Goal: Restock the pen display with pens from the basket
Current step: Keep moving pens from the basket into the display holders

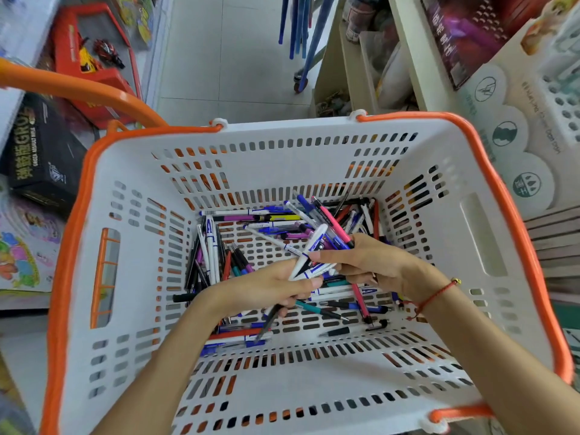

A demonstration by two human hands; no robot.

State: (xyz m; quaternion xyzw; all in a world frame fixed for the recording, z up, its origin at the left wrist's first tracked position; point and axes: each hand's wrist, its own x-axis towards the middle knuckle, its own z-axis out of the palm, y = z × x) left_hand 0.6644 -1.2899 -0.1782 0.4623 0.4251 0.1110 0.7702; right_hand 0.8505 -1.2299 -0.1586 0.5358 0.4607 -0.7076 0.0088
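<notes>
A white plastic basket (131, 277) with an orange rim fills the view, and several loose pens (260, 219) lie scattered on its slotted floor. Both my hands are inside it. My left hand (270, 288) grips a small bunch of pens (306, 260), white with blue print plus a dark one pointing down. My right hand (373, 265) holds a few pens too, among them a pink pen (337, 232) sticking up to the left. The two hands meet over the middle of the basket. The pen display (561, 98), a white holed rack, is at the right edge.
An orange basket handle (78, 89) arcs over the upper left. Boxed toys (40, 142) stand on the left shelf. A cream shelf unit (405, 51) with goods rises at the upper right. Blue poles (301, 32) on a wheeled stand are on the tiled floor beyond.
</notes>
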